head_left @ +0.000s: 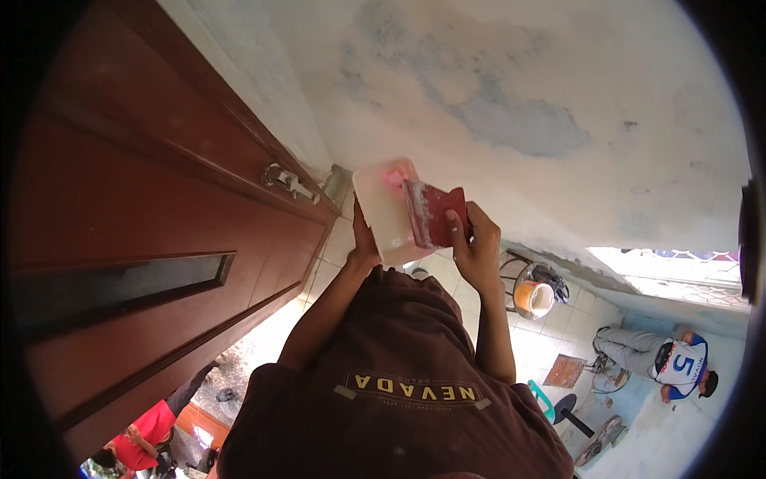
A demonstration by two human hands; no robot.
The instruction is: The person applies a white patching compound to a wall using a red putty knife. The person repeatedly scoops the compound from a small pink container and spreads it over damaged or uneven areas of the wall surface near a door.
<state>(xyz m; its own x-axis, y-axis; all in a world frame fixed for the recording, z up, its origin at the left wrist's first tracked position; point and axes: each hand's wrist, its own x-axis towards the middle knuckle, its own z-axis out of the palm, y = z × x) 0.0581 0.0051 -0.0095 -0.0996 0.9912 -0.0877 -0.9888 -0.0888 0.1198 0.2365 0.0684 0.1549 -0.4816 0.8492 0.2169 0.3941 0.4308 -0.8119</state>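
Observation:
In front of my chest, my left hand (364, 243) supports a translucent plastic tub (381, 209) from its left side and underside. The tub is tilted, with a pale whitish paste and a pink patch inside. My right hand (479, 249) grips a flat dark red putty spreader (441, 214), thumb on its near face. Grey-white paste coats the spreader's left edge, which overlaps the tub's right side. Whether that edge touches the paste inside, I cannot tell.
Ahead rises a patchy plastered wall (511, 120). A brown door (136, 160) with a metal handle (289, 182) stands at left. On the right, a stool holds an orange-and-white bucket (535, 298). One person (682, 363) is at far right, another in red (148, 435) at lower left.

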